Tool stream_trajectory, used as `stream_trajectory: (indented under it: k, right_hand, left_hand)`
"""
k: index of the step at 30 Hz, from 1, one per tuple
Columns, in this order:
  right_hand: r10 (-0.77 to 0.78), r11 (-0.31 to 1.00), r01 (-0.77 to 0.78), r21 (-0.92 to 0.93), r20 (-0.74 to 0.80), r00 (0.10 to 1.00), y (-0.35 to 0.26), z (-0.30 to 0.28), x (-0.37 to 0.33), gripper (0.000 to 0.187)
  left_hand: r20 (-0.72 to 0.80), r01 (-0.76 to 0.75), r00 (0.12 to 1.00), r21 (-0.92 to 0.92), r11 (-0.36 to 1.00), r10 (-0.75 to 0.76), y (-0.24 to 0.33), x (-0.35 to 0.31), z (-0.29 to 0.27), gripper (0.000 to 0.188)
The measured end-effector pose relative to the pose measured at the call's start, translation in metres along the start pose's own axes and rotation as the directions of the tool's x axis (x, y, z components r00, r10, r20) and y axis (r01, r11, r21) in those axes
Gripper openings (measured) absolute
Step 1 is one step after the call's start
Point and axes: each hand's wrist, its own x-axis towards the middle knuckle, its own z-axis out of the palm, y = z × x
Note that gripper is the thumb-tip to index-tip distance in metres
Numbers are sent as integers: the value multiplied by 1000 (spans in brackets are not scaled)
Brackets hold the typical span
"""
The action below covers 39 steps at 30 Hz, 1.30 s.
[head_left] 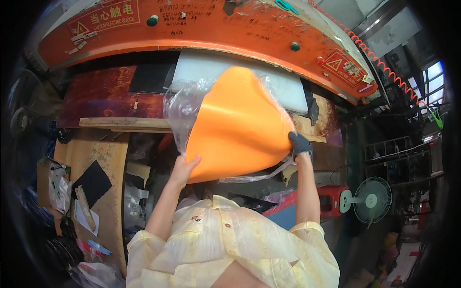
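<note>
A large, smooth orange sheet [240,129] is held up in front of me, bent in soft waves. Clear plastic film [185,108] lies behind it and sticks out past its left side and lower right edge. My bare left hand [184,169] grips the sheet's lower left corner, thumb on the front face. On the right edge, my gloved right hand [300,144] is closed round the sheet, and the film shows beside it. The fingers behind the sheet are hidden in both hands. Beyond the sheet's top, a white board [192,69] lies on the machine bed.
An orange machine beam [201,33] with green buttons spans the far side. A wooden bar [125,123] runs along the bed's front. On the left, a worn wooden table [110,192] carries a black sheet piece [93,182]. A fan [372,200] stands at the right.
</note>
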Motion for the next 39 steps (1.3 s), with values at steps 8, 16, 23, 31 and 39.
stream_trajectory:
  k: [8, 16, 23, 31, 39]
  right_hand:
    - [85, 956, -116, -270, -123, 989, -63, 41, 46, 31]
    - [-163, 850, 125, -512, -29, 986, -89, 84, 180, 35]
    - [-492, 799, 417, -434, -72, 868, -118, 103, 182, 47]
    - [-574, -181, 841, -510, 749, 331, -46, 74, 85, 32]
    - [-392, 506, 6, -863, -223, 892, -10, -119, 165, 38]
  left_hand:
    - [48, 146, 988, 19, 989, -146, 57, 55, -4, 29]
    - [-130, 81, 987, -112, 990, -96, 64, 124, 9, 30]
    - [-353, 60, 935, 85, 995, -26, 61, 217, 6, 29]
    - [-300, -11, 953, 108, 994, 43, 42, 219, -6, 34]
    - [-285, -18, 958, 46, 999, 31, 31, 215, -11, 32]
